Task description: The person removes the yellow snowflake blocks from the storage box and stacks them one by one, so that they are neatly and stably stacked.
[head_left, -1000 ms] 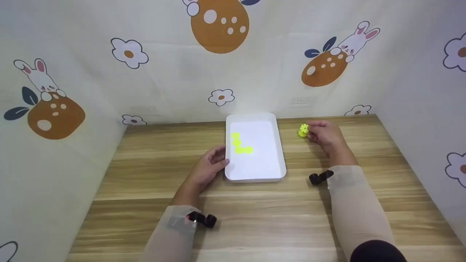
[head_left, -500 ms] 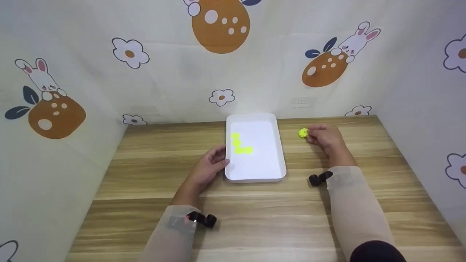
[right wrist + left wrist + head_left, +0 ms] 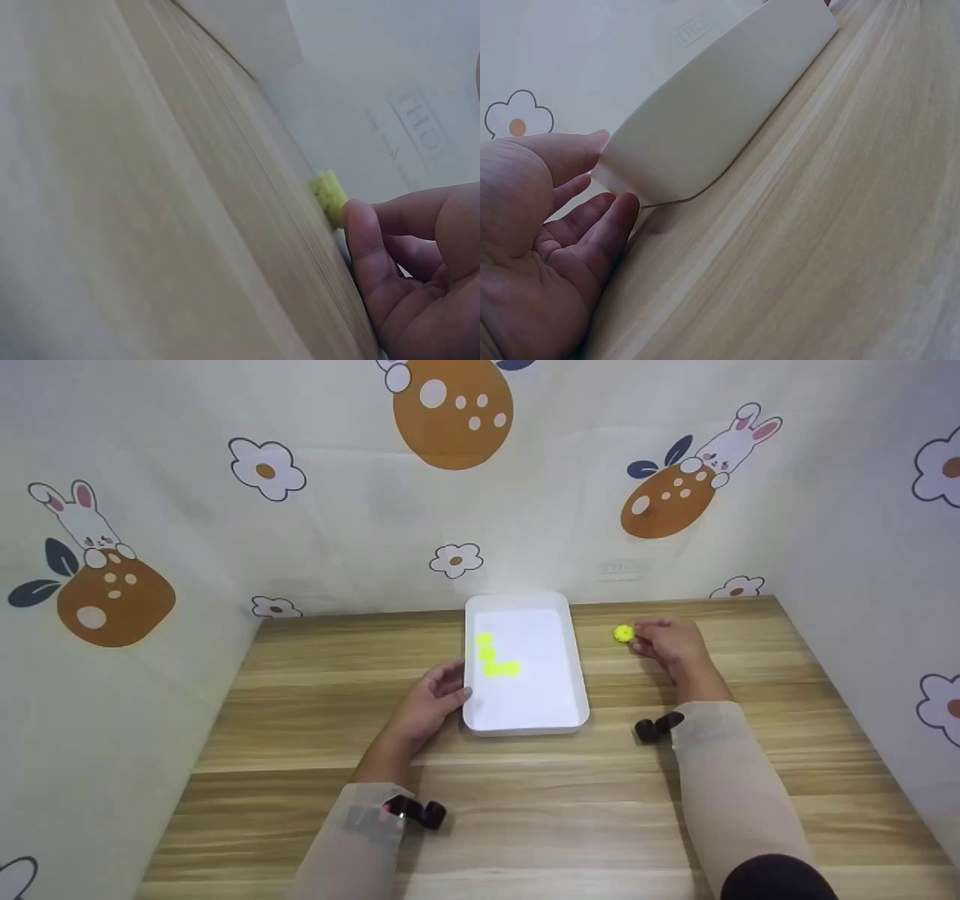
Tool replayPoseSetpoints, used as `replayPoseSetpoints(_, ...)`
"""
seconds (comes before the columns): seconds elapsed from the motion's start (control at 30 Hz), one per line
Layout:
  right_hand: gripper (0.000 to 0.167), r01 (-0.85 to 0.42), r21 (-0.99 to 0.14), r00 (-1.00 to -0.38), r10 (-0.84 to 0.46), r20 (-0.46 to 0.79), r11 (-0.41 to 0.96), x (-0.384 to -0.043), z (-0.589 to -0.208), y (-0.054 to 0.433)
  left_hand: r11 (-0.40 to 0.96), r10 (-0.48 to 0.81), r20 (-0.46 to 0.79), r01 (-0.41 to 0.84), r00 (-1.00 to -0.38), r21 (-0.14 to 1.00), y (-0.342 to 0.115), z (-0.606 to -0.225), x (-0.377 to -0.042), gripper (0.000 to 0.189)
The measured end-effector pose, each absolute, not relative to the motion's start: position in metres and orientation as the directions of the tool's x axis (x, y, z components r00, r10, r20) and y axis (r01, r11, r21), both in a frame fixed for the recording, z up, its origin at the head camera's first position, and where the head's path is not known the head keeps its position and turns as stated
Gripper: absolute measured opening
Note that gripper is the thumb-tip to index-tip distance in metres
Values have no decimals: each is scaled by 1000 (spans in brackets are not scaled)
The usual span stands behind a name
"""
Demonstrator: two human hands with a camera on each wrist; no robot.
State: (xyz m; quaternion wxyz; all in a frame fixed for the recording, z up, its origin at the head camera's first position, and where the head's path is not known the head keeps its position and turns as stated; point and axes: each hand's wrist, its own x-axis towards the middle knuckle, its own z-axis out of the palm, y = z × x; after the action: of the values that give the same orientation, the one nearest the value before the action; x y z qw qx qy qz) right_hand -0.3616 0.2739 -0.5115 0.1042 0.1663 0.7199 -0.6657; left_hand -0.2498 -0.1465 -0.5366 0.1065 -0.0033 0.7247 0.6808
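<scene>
In the head view, a white tray [image 3: 517,718] stands at the middle back of the table. Its left side is held by my left hand [image 3: 429,703], thumb over the rim and fingers at the outer wall. Several flat yellow discs [image 3: 487,654] lie inside the tray in an L-shaped row. To the right of the tray, a small stack of notched yellow plastic discs [image 3: 623,634] sits on the table. My right hand [image 3: 673,647] pinches its right edge with thumb and fingertips. The right wrist view shows the stack [image 3: 328,199] edge-on at the fingertips.
The wood-grain table [image 3: 540,810] ends at a printed cloth wall [image 3: 360,525] behind the tray. Cloth also hangs along the left and right sides. Each forearm wears a small black camera, one of them the right wrist camera [image 3: 658,727].
The yellow disc that my right hand held upright above the other has come down flat onto it. My right hand lowered slightly. My left hand and the tray stay in place.
</scene>
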Motion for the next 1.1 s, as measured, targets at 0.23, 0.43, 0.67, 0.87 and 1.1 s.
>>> replayPoseSetpoints(0.23,44,334,-939,-940,107,-325,85,-360,-503,268,68,136,-171,-163,-976,984,-146,-536,-250,62)
replayPoseSetpoints(0.43,25,266,-963,-962,-55,-268,48,-351,-480,243,72,134,-183,-174,-974,982,-146,-536,-250,61)
replayPoseSetpoints(0.67,10,185,-982,-962,-199,-186,21,-335,-463,206,64,143,-168,-160,-975,985,-146,-537,-249,62)
replayPoseSetpoints(0.87,16,169,-984,-930,-324,-176,50,-323,-452,178,41,158,-155,-150,-975,988,-147,-538,-250,62)
replayPoseSetpoints(1.1,25,151,-975,-892,-403,-205,160,-335,-445,150,19,160,-160,-159,-974,987,-148,-540,-253,61)
